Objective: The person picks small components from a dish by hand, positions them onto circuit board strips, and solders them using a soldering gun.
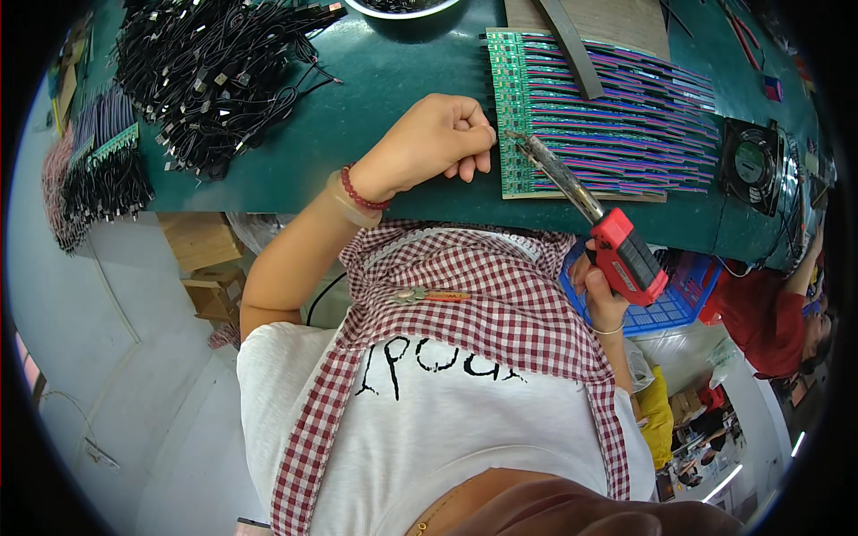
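Right hand (601,293) clamped on red-and-black soldering iron (627,257), tip at the green circuit boards (511,112), right side of table (366,80). Left hand (436,141) just left of boards, fingers curled together; cannot tell whether anything's pinched. Black USB cables (223,76) heaped far left.

The left grip (440,138) is curled, its fingers (467,167) folded inward; the left wrist (362,190) and left forearm (299,250) slant down-left from it. Lower and to its right, the right grip (604,293) is closed, right wrist (609,323) directly beneath.

Soldering iron (592,211), circuit boards (512,112) and cables (219,76) mark a workshop.
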A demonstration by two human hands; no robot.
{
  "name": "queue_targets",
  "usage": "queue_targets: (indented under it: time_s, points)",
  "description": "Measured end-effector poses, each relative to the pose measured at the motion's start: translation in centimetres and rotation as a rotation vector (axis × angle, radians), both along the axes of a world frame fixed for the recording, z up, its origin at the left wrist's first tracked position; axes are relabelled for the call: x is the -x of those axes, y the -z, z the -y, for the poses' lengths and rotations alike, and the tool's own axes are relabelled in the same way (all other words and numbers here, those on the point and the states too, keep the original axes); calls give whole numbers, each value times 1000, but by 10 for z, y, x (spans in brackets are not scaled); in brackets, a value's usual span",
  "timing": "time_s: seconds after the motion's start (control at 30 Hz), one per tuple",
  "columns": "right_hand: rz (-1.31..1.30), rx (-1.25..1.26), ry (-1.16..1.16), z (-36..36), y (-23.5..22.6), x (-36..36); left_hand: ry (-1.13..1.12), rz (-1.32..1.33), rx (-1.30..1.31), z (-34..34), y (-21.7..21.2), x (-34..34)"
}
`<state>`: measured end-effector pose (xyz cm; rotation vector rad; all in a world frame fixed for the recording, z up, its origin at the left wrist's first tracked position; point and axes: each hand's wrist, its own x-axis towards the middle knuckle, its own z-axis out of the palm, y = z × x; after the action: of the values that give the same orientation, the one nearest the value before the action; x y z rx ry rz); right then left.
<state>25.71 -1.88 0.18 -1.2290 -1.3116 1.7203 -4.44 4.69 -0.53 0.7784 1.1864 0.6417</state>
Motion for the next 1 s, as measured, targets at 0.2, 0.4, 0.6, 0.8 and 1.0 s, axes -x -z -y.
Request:
queue_targets:
  time_s: [0.2, 0.4, 0.6, 0.8, 1.0]
  points:
    - [18, -4, 19, 2, 2, 1, 3, -5, 4, -2, 0, 1]
    - [-31, -3, -45, 3, 8, -7, 7, -42, -5, -2, -2, -1]
    - [36, 9, -2, 8, -1, -3, 15, -57, 1, -3, -2, -2]
    - [45, 24, -22, 3, -2, 2, 10, -48, 6, -2, -2, -1]
    - [20, 27, -13, 11, 6, -4, 17, -58, 6, -3, -2, -1]
